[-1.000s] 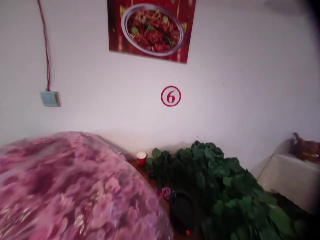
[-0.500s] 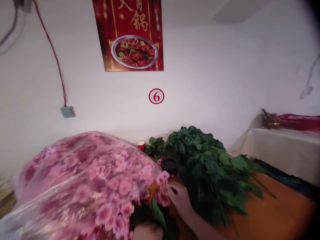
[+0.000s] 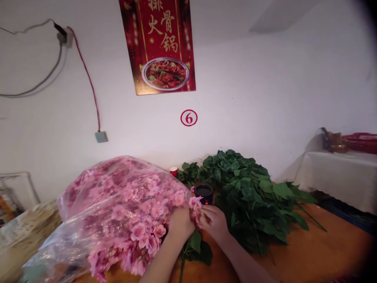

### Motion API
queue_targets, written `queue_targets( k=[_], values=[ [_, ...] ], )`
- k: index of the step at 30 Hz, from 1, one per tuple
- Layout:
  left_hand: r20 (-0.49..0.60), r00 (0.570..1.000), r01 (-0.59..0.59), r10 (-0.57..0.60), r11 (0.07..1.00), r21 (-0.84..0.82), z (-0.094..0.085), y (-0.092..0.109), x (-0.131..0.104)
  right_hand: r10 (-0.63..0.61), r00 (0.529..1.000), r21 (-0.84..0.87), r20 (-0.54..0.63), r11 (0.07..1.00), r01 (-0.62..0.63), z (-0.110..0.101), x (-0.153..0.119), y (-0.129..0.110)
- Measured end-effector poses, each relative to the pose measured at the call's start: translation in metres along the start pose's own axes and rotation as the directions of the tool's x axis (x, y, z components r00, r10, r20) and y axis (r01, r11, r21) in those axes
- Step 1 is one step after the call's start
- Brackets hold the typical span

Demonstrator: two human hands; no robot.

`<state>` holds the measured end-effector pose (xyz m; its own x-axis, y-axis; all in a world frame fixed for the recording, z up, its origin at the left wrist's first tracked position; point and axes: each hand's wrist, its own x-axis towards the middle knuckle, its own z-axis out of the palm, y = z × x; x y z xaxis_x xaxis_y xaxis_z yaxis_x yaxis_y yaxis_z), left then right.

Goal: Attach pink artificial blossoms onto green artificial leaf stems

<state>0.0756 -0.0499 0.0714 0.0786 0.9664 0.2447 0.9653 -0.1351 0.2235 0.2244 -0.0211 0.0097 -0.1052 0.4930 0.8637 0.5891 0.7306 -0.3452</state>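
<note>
My right hand [image 3: 216,224] pinches the pink artificial flowers [image 3: 194,203] with its fingers closed. Right beside it, my left hand [image 3: 181,223] is curled against the same flowers; its fingertips and anything inside them are hidden. Under the two hands lies a green leaf sprig [image 3: 194,241], its stem pointing toward me. To the left, a big heap of pink blossoms [image 3: 153,208] bulges under a clear plastic bag [image 3: 67,239], with several blossoms spilling out at the near edge. Just beyond my hands stands a small black round heater [image 3: 204,192] with a red light.
A large pile of green leaf branches [image 3: 250,196] covers the right of the orange table [image 3: 318,247]. A red and white cup [image 3: 173,171] is at the back by the wall. Brown cardboard [image 3: 35,232] lies at left; a cloth-covered table [image 3: 335,173] is at right.
My left hand has come up from the bottom edge to meet my right hand at the flowers. The leaf sprig now lies lower on the table. The view has shifted left and up.
</note>
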Motion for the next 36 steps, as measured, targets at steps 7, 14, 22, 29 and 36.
queue_targets(
  k=[7, 14, 22, 29, 36],
  values=[
    [0.01, 0.995, -0.096, 0.098, 0.992, -0.085, 0.042, 0.0, 0.006, -0.061, 0.985, 0.028, 0.163, 0.998, 0.057, 0.002, 0.008, -0.007],
    [-0.078, 0.975, -0.206, 0.207, 0.722, -0.66, 0.067, -0.018, 0.017, -0.029, 0.961, 0.114, 0.276, 0.994, -0.003, 0.002, 0.01, -0.011],
    [-0.054, 0.987, -0.117, 0.154, 0.439, -0.891, 0.077, -0.026, 0.026, 0.022, 0.967, 0.237, 0.256, 0.968, -0.085, -0.003, 0.011, -0.015],
    [0.094, 0.994, 0.072, 0.061, 0.293, -0.953, 0.079, -0.027, 0.028, 0.296, 0.923, 0.314, 0.246, 0.877, -0.364, -0.006, 0.045, -0.01],
    [0.027, 1.0, 0.022, 0.013, 0.283, -0.959, 0.074, -0.024, 0.025, 0.67, 0.735, 0.487, 0.104, 0.61, -0.625, 0.034, 0.054, 0.004]
  ],
)
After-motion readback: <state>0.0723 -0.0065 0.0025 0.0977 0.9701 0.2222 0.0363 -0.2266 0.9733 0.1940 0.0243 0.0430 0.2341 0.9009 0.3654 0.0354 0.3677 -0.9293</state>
